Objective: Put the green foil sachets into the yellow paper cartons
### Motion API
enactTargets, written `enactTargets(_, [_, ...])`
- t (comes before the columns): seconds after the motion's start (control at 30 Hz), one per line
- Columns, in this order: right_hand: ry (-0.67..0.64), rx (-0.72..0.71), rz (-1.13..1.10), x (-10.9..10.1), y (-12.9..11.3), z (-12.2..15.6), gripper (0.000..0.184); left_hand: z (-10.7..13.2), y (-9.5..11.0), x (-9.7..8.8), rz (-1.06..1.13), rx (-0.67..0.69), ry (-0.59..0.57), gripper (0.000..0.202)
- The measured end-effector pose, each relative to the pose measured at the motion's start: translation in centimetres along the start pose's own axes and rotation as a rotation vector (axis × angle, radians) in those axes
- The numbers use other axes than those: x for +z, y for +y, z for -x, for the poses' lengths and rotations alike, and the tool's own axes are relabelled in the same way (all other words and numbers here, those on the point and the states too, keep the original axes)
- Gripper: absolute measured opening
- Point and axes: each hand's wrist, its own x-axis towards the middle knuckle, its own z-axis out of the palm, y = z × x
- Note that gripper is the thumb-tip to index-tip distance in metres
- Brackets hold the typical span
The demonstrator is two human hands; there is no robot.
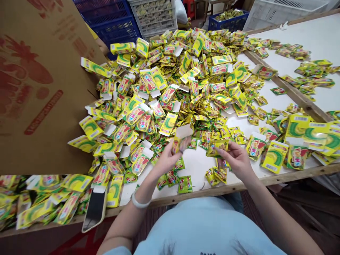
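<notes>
My left hand (168, 159) is closed around a small candy box (182, 138), whose pale end flap stands up and open toward me. Pinched between the thumb and fingers of my right hand (237, 159) is a yellow-green candy sachet (216, 147), held level to the right of the box. A gap separates the two hands. Under my right hand, a couple of yellow sachets (216, 175) lie on the white tabletop (196, 166). Green sachets (185, 184) rest below my left hand. What is inside the box cannot be seen.
A large heap of yellow candy boxes and sachets (170, 85) spreads ahead. The cardboard carton (47, 88) blocks the left side. A phone (95, 209) lies at the front edge. Filled boxes (305, 138) stand at right, beside a wooden strip (289, 86). Crates (154, 16) are stacked behind.
</notes>
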Motion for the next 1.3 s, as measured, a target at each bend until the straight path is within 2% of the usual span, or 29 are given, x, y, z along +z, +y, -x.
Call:
enactTargets(0.1, [-0.096,-0.11,-0.01,1.4,-1.4,-0.9,0.019,1.6,1.5,1.7,0.341,-0.12,-0.231,0.032])
enactTargets(0.17, [-0.162,-0.13,0.003,2.6,-1.9,-1.1,0.017,1.9,2.0,2.4,0.466,-0.203,-0.307,0.029])
enactTargets(0.3, [-0.266,-0.125,0.073,4.0,-2.7,-1.0,0.016,1.3,2.3,2.9,0.585,-0.244,-0.287,0.03])
enactTargets(0.4, [-0.213,-0.198,0.063,4.1,-3.4,-1.1,0.015,1.0,2.6,2.9,0.543,-0.265,-0.291,0.038])
enactTargets(0.5, [-0.22,-0.255,0.086,3.8,-3.9,-1.7,0.012,1.4,2.8,3.2,0.496,-0.249,-0.368,0.041])
enactTargets(0.6, [-0.309,-0.36,0.305,3.5,-4.4,-2.2,0.009,1.9,2.6,3.4,0.468,-0.225,-0.396,0.038])
enactTargets(0.73, [-0.488,-0.483,0.764,2.7,-5.6,-2.2,0.012,2.2,2.1,3.7,0.489,-0.281,-0.446,0.035])
enactTargets(0.83, [-0.625,-0.473,1.028,2.4,-6.6,-1.9,0.019,2.1,1.8,3.9,0.489,-0.282,-0.526,0.032])
enactTargets(0.93, [-0.724,-0.444,1.12,2.4,-7.2,-1.8,0.021,2.0,1.7,4.2,0.473,-0.259,-0.582,0.029])
enactTargets(1.1, [-0.647,-0.462,1.126,2.1,-6.0,-1.9,0.017,2.4,1.3,4.5,0.539,-0.328,-0.645,0.028])
enactTargets(1.23, [-0.602,-0.577,0.999,1.0,-3.0,-2.0,0.011,2.5,0.4,4.1,0.616,-0.34,-0.88,0.038])
enactTargets(1.3, [-0.574,-0.619,0.953,0.6,-1.6,-1.8,0.011,2.5,0.0,4.0,0.629,-0.348,-0.933,0.043])
